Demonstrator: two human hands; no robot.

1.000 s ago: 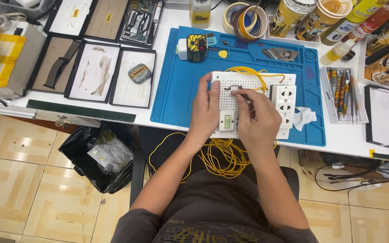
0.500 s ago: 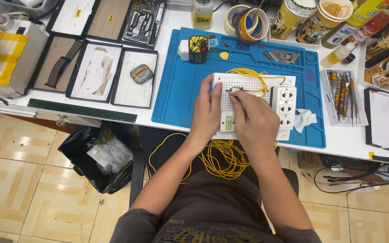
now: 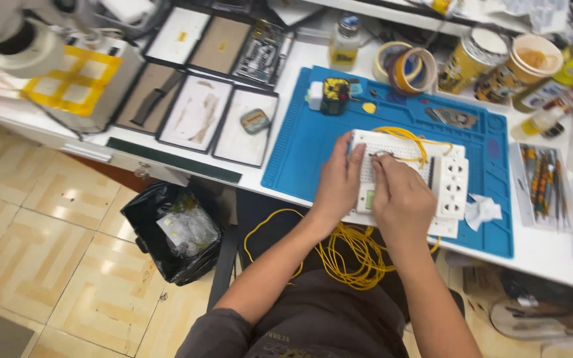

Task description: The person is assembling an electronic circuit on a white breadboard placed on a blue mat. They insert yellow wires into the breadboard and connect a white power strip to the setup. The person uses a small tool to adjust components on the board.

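A white breadboard (image 3: pixel 392 147) lies on a blue work mat (image 3: pixel 300 146), fixed to a white panel beside a white socket block (image 3: pixel 450 187). My left hand (image 3: pixel 338 187) rests flat on the board's left edge and steadies it. My right hand (image 3: pixel 400 195) is over the board's middle, its fingertips pinched on a yellow wire (image 3: pixel 411 140) that loops over the board. A tangle of the same yellow wire (image 3: pixel 353 253) hangs off the table edge into my lap.
A yellow-and-black tool (image 3: pixel 335 96) and tape rolls (image 3: pixel 406 66) stand at the mat's far edge. Cans (image 3: pixel 472 63) and a tray of screwdrivers (image 3: pixel 542 185) are on the right. Framed trays (image 3: pixel 197 113) lie left of the mat. A black bin bag (image 3: pixel 174 232) sits on the floor.
Both hands stay on the breadboard. My right hand's fingers have shifted slightly up the board. The camera view has tilted.
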